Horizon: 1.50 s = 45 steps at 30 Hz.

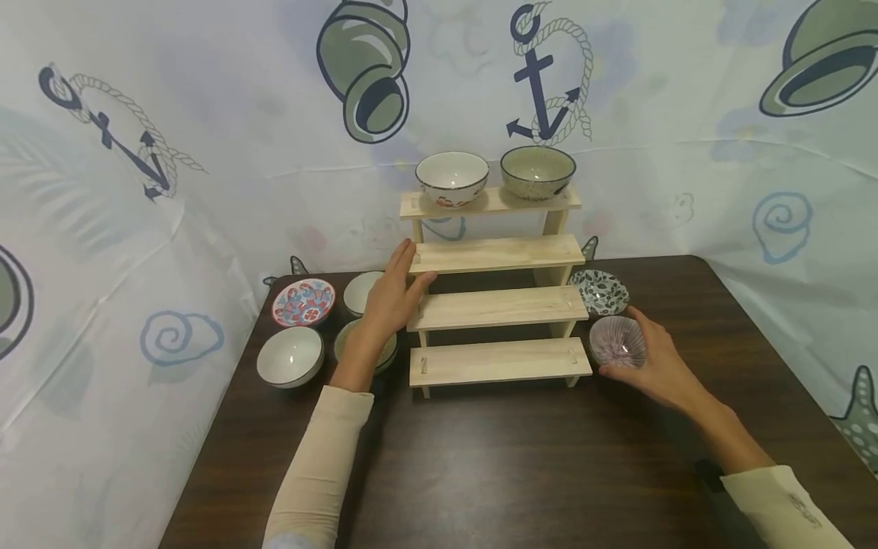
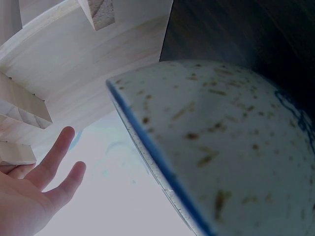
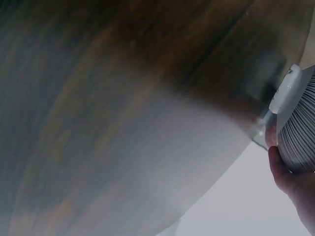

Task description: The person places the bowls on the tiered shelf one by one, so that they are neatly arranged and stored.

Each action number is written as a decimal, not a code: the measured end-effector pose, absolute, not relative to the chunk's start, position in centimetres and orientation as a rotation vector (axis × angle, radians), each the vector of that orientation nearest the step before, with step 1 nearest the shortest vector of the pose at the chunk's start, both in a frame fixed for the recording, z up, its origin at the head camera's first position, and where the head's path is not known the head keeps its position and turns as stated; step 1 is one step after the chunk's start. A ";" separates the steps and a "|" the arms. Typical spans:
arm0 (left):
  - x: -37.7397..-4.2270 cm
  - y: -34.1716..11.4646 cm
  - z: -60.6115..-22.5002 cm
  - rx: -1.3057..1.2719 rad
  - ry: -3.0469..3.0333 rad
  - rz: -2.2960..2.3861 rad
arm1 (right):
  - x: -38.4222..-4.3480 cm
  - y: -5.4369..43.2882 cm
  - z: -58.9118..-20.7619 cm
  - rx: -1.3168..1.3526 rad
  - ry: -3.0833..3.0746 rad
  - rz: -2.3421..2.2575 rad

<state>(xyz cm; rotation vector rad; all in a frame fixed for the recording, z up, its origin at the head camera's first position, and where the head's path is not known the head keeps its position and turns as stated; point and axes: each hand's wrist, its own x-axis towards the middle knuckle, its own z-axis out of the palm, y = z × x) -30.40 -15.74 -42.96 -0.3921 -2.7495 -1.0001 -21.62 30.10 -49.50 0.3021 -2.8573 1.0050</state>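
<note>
A small bowl with purple radiating stripes [image 1: 615,342] is held in my right hand [image 1: 660,366], thumb on the near side and fingers on the far side. In the right wrist view the striped outer wall of this bowl [image 3: 301,130] and its pale foot show at the right edge. My left hand [image 1: 393,299] lies against the left end of the four-step wooden rack [image 1: 501,306], fingers extended along the second step from the top. A speckled, blue-rimmed bowl [image 2: 216,142] stands close to it, large in the left wrist view.
On the top step sit a white bowl [image 1: 453,171] and a greenish bowl [image 1: 538,171]. Left of the rack are a red-and-blue patterned bowl [image 1: 303,302], a plain white bowl [image 1: 291,356] and another pale bowl [image 1: 360,293]. A black-and-white leaf-patterned bowl [image 1: 600,293] stands behind the striped one.
</note>
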 end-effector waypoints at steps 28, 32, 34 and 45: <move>-30.4 -15.6 -42.9 -0.382 -2.760 -1.001 | -18.5 30.0 -39.6 0.244 -2.791 0.862; -30.4 -15.6 -42.9 -0.385 -2.758 -1.000 | -18.2 29.5 -38.7 0.241 -2.785 0.825; -30.5 -15.6 -42.9 -0.383 -2.757 -0.998 | -18.0 29.4 -38.4 0.238 -2.784 0.814; -30.5 -15.5 -42.9 -0.378 -2.760 -1.007 | -16.8 28.1 -36.9 0.243 -2.759 0.787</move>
